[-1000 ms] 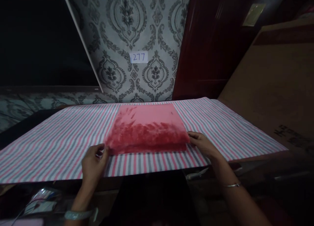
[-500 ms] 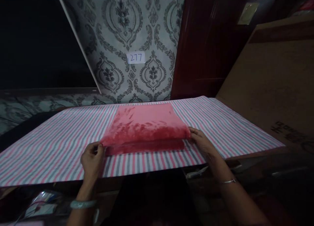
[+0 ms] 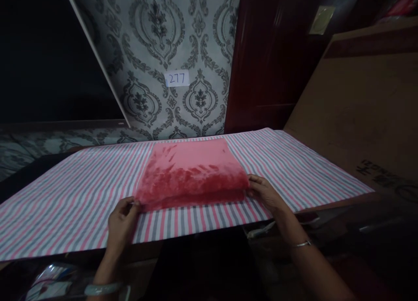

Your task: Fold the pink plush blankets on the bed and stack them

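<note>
Both your hands pinch the near corners of a folded pink cloth on the striped surface.

Your left hand [image 3: 122,220] has its grip pressed together on the near left corner of the pink cloth [image 3: 191,172], thumb and fingers closed on the fabric edge. Your right hand [image 3: 266,192] pinches the near right corner the same way, fingers curled over the fold. The cloth lies folded and flat in the middle of the surface [image 3: 65,205], which is covered in pink, grey and white stripes; its near edge sits close to the surface's front edge. Behind it, a patterned wall carries a small label [image 3: 176,79] reading 277, and a large cardboard sheet [image 3: 359,105] leans at the right.
</note>
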Motion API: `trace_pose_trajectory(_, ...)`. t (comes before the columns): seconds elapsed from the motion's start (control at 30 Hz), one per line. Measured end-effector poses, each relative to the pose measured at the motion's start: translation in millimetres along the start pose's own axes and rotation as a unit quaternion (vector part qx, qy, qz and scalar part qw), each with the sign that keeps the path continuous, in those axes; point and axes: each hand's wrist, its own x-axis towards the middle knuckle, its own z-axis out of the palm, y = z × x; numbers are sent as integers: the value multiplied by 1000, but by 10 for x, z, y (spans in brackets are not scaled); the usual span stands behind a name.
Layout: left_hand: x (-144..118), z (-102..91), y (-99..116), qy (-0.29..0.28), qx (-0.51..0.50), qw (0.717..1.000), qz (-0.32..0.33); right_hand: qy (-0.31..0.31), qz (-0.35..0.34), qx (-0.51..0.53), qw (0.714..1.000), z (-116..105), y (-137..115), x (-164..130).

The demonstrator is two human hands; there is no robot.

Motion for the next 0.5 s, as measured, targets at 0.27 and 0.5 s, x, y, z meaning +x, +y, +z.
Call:
trace_pose_trajectory(0.27, 56, 42, -41, 80, 86, 992, 48, 16, -34, 47, 998, -1, 26, 44)
trace_pose_trajectory(0.5, 83, -29, -81, 5, 49, 999, 15, -11, 3, 43, 999, -76, 180, 20)
